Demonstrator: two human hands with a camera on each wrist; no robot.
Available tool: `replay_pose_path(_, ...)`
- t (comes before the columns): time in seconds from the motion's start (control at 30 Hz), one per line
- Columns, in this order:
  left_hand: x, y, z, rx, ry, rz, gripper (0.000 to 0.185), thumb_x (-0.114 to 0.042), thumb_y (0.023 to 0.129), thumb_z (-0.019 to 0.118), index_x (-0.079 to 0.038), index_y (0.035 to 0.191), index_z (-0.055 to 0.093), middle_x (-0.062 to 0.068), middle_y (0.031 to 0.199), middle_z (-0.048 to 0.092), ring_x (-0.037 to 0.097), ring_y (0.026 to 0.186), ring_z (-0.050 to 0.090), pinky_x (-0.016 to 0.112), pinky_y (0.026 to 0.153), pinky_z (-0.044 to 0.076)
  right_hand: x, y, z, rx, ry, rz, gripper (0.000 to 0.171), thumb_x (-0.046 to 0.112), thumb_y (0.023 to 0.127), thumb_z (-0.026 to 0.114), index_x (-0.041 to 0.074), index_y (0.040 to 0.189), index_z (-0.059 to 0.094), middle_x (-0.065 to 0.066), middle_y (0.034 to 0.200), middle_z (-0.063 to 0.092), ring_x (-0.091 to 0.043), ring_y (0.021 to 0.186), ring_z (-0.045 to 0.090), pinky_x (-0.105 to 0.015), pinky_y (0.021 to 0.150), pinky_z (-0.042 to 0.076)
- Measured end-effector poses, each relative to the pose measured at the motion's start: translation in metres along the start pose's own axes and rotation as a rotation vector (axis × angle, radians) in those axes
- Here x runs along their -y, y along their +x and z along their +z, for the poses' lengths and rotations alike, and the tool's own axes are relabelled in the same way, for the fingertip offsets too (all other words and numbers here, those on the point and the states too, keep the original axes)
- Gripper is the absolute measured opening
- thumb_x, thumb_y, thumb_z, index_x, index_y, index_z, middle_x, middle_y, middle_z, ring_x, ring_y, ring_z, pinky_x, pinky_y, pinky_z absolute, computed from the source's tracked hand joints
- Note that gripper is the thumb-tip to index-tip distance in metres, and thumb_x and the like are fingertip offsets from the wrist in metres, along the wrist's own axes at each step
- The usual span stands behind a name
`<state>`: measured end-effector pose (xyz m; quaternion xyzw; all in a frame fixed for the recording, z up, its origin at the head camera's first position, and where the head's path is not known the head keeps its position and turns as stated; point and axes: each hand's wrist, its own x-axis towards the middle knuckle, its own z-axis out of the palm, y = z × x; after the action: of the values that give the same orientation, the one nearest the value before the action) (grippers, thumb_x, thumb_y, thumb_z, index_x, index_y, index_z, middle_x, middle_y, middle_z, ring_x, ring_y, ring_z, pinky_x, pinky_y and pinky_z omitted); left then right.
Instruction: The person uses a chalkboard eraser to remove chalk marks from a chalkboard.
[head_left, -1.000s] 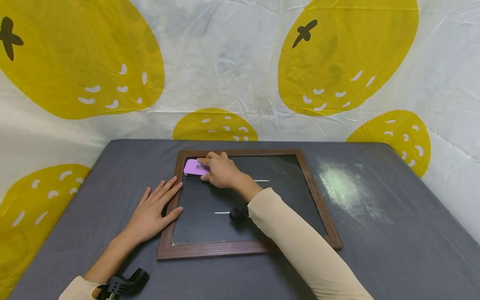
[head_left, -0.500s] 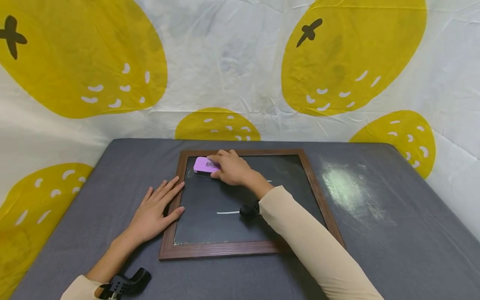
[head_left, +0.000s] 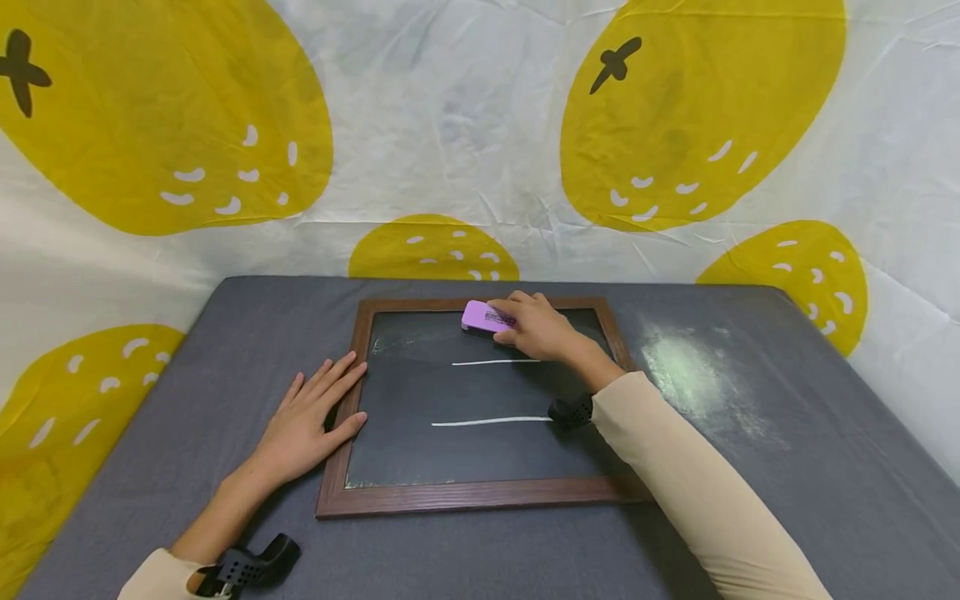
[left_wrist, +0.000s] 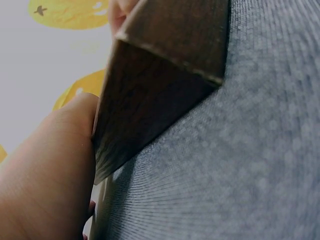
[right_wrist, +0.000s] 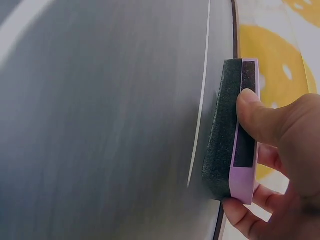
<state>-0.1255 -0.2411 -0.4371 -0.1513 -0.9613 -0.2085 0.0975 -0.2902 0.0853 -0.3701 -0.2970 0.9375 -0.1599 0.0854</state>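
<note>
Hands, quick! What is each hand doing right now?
Left hand: open, fingers straight, resting flat on the table against the chalkboard frame.
Right hand: grips the pink eraser on the chalkboard.

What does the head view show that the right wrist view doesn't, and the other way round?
Only the head view shows the left hand flat against the wooden frame, the grey table and two chalk lines. Only the right wrist view shows the dark foam layer of the eraser on the board. Both show the right hand gripping the pink eraser on the chalkboard.
</note>
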Motion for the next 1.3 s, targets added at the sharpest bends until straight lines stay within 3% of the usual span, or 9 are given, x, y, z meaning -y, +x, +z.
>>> replay_pose_path(0.53, -0.002, 0.001, 0.001, 0.015, 0.01, -0.001, 0.067, -0.044, 0.094, 0.057, -0.018, 0.151, 0.032, 0.007, 0.156, 0.024, 0.039, 0.14, 0.022, 0.062, 0.109, 0.009, -0.075, -0.055, -0.023, -0.069, -0.011, 0.065, 0.056, 0.023, 0.092, 0.065, 0.009, 0.143, 0.046, -0.015, 0.128, 0.051, -0.038, 0.112, 0.042, -0.055, 0.084, 0.04)
replay_pose_path(0.93, -0.001, -0.001, 0.001, 0.032, -0.008, -0.011, 0.067, -0.044, 0.095, 0.056, -0.022, 0.153, 0.029, 0.007, 0.158, 0.02, 0.038, 0.141, 0.02, 0.06, 0.11, 0.006, -0.077, -0.058, -0.021, -0.149, 0.014, -0.035, 0.053, 0.014, 0.089, 0.068, -0.001, 0.137, 0.051, -0.021, 0.116, 0.055, -0.041, 0.102, 0.046, -0.051, 0.089, 0.037)
replay_pose_path(1.3, -0.003, -0.001, 0.0, 0.027, -0.027, -0.004, 0.067, -0.042, 0.095, 0.058, -0.02, 0.152, 0.031, 0.008, 0.157, 0.022, 0.04, 0.14, 0.02, 0.061, 0.11, 0.006, -0.069, -0.048, -0.019, -0.112, 0.031, -0.03, 0.057, 0.02, 0.088, 0.07, 0.002, 0.138, 0.051, -0.018, 0.118, 0.055, -0.038, 0.105, 0.046, -0.048, 0.091, 0.037)
